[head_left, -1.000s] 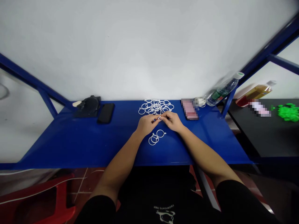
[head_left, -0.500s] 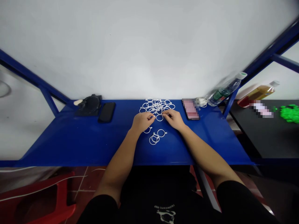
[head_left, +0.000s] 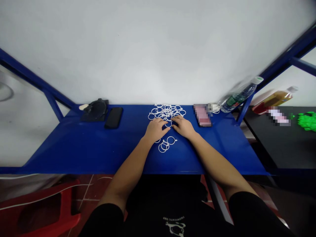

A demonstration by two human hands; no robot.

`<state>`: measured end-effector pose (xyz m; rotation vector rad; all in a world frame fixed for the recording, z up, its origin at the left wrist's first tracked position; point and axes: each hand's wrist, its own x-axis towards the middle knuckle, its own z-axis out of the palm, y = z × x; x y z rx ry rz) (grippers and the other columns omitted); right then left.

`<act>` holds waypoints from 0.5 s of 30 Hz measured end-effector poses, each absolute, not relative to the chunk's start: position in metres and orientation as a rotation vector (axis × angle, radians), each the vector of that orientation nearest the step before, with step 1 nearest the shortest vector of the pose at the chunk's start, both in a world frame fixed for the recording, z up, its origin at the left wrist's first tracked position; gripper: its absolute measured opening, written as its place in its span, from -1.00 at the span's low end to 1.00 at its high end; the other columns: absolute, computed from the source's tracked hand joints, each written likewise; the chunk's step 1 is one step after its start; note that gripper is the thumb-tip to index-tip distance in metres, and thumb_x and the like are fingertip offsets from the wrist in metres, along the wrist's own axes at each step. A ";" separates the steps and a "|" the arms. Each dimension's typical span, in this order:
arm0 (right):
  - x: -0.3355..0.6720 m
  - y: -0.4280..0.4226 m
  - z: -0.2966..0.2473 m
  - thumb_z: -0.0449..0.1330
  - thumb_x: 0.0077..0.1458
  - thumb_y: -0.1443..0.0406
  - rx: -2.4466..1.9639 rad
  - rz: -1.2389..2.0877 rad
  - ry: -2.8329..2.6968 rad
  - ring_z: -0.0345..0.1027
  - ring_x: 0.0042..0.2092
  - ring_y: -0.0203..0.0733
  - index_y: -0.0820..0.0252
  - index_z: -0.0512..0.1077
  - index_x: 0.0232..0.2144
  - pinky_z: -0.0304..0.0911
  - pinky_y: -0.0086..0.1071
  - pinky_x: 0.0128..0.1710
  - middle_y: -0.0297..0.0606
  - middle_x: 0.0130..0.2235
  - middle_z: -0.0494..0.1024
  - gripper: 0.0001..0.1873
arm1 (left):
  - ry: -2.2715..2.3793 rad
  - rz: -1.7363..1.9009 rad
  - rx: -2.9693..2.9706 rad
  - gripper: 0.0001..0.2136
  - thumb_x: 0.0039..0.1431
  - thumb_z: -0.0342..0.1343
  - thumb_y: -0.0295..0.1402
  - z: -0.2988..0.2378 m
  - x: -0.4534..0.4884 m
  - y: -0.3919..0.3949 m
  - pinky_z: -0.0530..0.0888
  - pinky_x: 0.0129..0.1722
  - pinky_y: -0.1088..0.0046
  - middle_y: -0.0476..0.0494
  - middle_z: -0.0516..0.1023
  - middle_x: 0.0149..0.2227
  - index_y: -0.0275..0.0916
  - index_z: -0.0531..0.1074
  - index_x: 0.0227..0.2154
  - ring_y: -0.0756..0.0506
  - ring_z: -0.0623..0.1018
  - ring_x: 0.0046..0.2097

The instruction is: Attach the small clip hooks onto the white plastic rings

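Observation:
White curtain rings with small eyelets form a loose pile (head_left: 166,110) at the back of the blue table. My left hand (head_left: 156,129) is at the pile's front left, open, thumb and fingers apart. Across from it, my right hand (head_left: 182,126) is also open, its fingertips by the front right of the pile. Between the fingertips of both hands lies a single curtain ring (head_left: 168,126), partly covered by my left fingers. Closer to me lie a separate ring (head_left: 171,140) and two overlapping rings (head_left: 163,147); another is partly hidden below my left hand.
A dark phone (head_left: 114,118) and a black pouch-like item (head_left: 97,110) lie on the left. On the right are a phone with a blurred screen (head_left: 202,116), a coiled white cable (head_left: 214,108) and a leaning plastic bottle (head_left: 238,97). A black table (head_left: 276,144) adjoins on the right.
My left hand has moved slightly right and its thumb and fingers have parted from a pinch. The right hand's fingers have also spread apart, staying beside the single ring.

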<state>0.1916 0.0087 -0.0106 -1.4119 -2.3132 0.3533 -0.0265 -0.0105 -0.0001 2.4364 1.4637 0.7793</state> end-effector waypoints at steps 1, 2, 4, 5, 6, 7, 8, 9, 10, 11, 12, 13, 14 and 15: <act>0.191 0.009 -0.011 0.31 0.25 0.27 -1.423 0.356 -2.319 0.50 0.08 0.06 0.10 0.53 0.13 0.46 -0.18 -0.01 -0.10 0.15 0.55 -0.59 | 1.460 0.767 2.458 -0.74 0.25 0.32 -0.22 -0.002 -0.024 -0.011 0.47 0.06 0.15 -0.19 0.62 -0.05 -0.16 0.60 -0.04 -0.23 0.56 0.00; 0.191 0.009 -0.012 0.33 0.24 0.24 -1.424 0.357 -2.323 0.50 0.08 0.06 0.09 0.53 0.13 0.46 -0.18 -0.02 -0.10 0.15 0.55 -0.59 | 1.463 0.742 2.472 -0.70 0.25 0.32 -0.22 -0.004 -0.023 -0.012 0.46 0.07 0.13 -0.21 0.61 -0.01 -0.15 0.58 0.01 -0.25 0.54 0.03; 0.190 0.009 -0.012 0.31 0.26 0.24 -1.403 0.355 -2.329 0.51 0.07 0.03 0.07 0.54 0.10 0.46 -0.21 -0.03 -0.12 0.12 0.56 -0.64 | 1.475 0.687 2.482 -0.67 0.25 0.33 -0.23 -0.007 -0.021 -0.013 0.45 0.06 0.12 -0.22 0.60 0.00 -0.15 0.56 0.04 -0.27 0.53 0.04; 0.190 0.008 -0.013 0.29 0.27 0.28 -1.390 0.353 -2.329 0.51 0.06 0.00 0.07 0.55 0.07 0.45 -0.23 -0.04 -0.14 0.10 0.58 -0.68 | 1.477 0.665 2.485 -0.68 0.24 0.33 -0.25 -0.009 -0.021 -0.012 0.45 0.05 0.12 -0.21 0.61 0.00 -0.14 0.56 0.03 -0.27 0.53 0.03; 0.189 0.008 -0.013 0.26 0.28 0.32 -1.380 0.352 -2.329 0.51 0.04 -0.02 0.07 0.56 0.04 0.44 -0.25 -0.05 -0.15 0.06 0.59 -0.72 | 1.472 0.646 2.489 -0.71 0.24 0.34 -0.27 -0.009 -0.021 -0.012 0.45 0.05 0.13 -0.20 0.62 -0.02 -0.14 0.57 0.00 -0.28 0.53 0.03; 0.189 0.009 -0.013 0.24 0.28 0.35 -1.371 0.354 -2.329 0.51 0.02 -0.04 0.07 0.57 -0.01 0.43 -0.27 -0.06 -0.16 0.02 0.61 -0.75 | 1.464 0.635 2.492 -0.75 0.24 0.34 -0.29 -0.010 -0.021 -0.011 0.44 0.04 0.13 -0.18 0.63 -0.04 -0.14 0.59 -0.04 -0.27 0.53 0.03; 0.189 0.009 -0.012 0.23 0.27 0.37 -1.360 0.359 -2.330 0.52 0.00 -0.05 0.09 0.58 -0.07 0.42 -0.28 -0.08 -0.18 -0.02 0.62 -0.79 | 1.457 0.633 2.490 -0.80 0.24 0.33 -0.30 -0.010 -0.022 -0.011 0.44 0.04 0.13 -0.17 0.63 -0.06 -0.14 0.59 -0.08 -0.27 0.54 0.02; 0.189 0.009 -0.012 0.22 0.27 0.38 -1.348 0.369 -2.329 0.52 -0.03 -0.06 0.10 0.58 -0.12 0.41 -0.28 -0.09 -0.18 -0.06 0.62 -0.82 | 1.451 0.642 2.481 -0.82 0.25 0.33 -0.32 -0.009 -0.022 -0.010 0.44 0.04 0.13 -0.16 0.64 -0.07 -0.14 0.59 -0.10 -0.26 0.55 0.01; 0.189 0.009 -0.012 0.22 0.26 0.38 -1.333 0.382 -2.326 0.52 -0.06 -0.07 0.11 0.58 -0.17 0.40 -0.29 -0.11 -0.19 -0.10 0.63 -0.85 | 1.444 0.660 2.465 -0.80 0.25 0.32 -0.34 -0.009 -0.022 -0.010 0.45 0.03 0.14 -0.16 0.65 -0.09 -0.14 0.59 -0.07 -0.25 0.56 0.00; 0.189 0.009 -0.011 0.22 0.26 0.38 -1.313 0.400 -2.323 0.52 -0.09 -0.09 0.12 0.57 -0.20 0.39 -0.29 -0.12 -0.20 -0.14 0.63 -0.87 | 1.438 0.684 2.448 -0.75 0.25 0.32 -0.35 -0.009 -0.022 -0.009 0.46 0.02 0.16 -0.15 0.65 -0.09 -0.13 0.57 -0.02 -0.24 0.57 -0.02; 0.189 0.009 -0.011 0.22 0.26 0.37 -1.291 0.419 -2.319 0.52 -0.12 -0.10 0.12 0.57 -0.22 0.39 -0.29 -0.12 -0.21 -0.16 0.63 -0.88 | 1.433 0.706 2.435 -0.68 0.25 0.32 -0.36 -0.009 -0.022 -0.009 0.46 0.01 0.17 -0.14 0.66 -0.10 -0.12 0.54 0.06 -0.23 0.58 -0.03; 0.189 0.009 -0.011 0.23 0.26 0.36 -1.273 0.436 -2.317 0.52 -0.14 -0.11 0.12 0.57 -0.22 0.39 -0.28 -0.12 -0.22 -0.18 0.64 -0.89 | 1.433 0.722 2.430 -0.62 0.24 0.32 -0.37 -0.008 -0.022 -0.009 0.46 0.01 0.17 -0.14 0.66 -0.09 -0.12 0.51 0.12 -0.22 0.58 -0.04; 0.189 0.009 -0.011 0.23 0.26 0.36 -1.263 0.448 -2.316 0.52 -0.15 -0.11 0.12 0.57 -0.21 0.38 -0.28 -0.12 -0.23 -0.19 0.64 -0.89 | 1.440 0.726 2.437 -0.59 0.24 0.32 -0.36 -0.009 -0.022 -0.009 0.46 0.01 0.17 -0.14 0.66 -0.10 -0.11 0.50 0.14 -0.22 0.58 -0.05; 0.189 0.009 -0.011 0.24 0.25 0.35 -1.261 0.452 -2.317 0.52 -0.15 -0.11 0.11 0.58 -0.20 0.38 -0.28 -0.11 -0.23 -0.18 0.64 -0.88 | 1.458 0.720 2.450 -0.61 0.24 0.32 -0.35 -0.009 -0.022 -0.009 0.45 0.01 0.16 -0.14 0.66 -0.10 -0.10 0.51 0.13 -0.22 0.58 -0.06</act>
